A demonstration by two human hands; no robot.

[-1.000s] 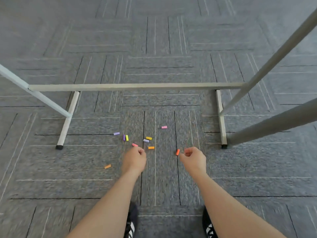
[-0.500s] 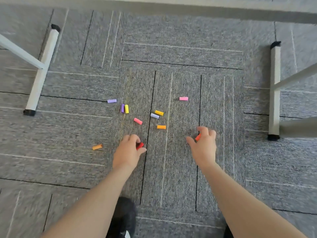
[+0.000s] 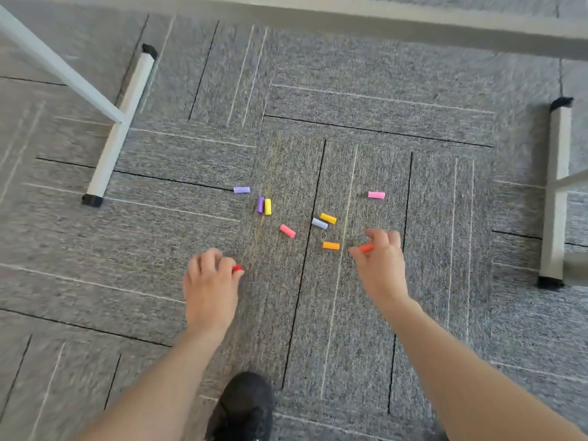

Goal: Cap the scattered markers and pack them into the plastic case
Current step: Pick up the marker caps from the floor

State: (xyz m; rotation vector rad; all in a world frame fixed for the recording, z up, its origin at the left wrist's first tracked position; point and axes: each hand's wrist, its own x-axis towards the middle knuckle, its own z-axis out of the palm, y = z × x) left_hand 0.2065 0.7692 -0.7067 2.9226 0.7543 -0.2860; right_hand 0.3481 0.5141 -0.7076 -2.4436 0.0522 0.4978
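Left hand: fingers curled, a red cap pinched at the fingertips, held low over the carpet.
Right hand: an orange-red cap pinched between thumb and fingers.
Loose caps: orange, lilac, amber and pink laid between the hands; purple touching yellow; further out, violet and light pink.
Surroundings: table feet at both carpet sides; black shoe at the near edge.
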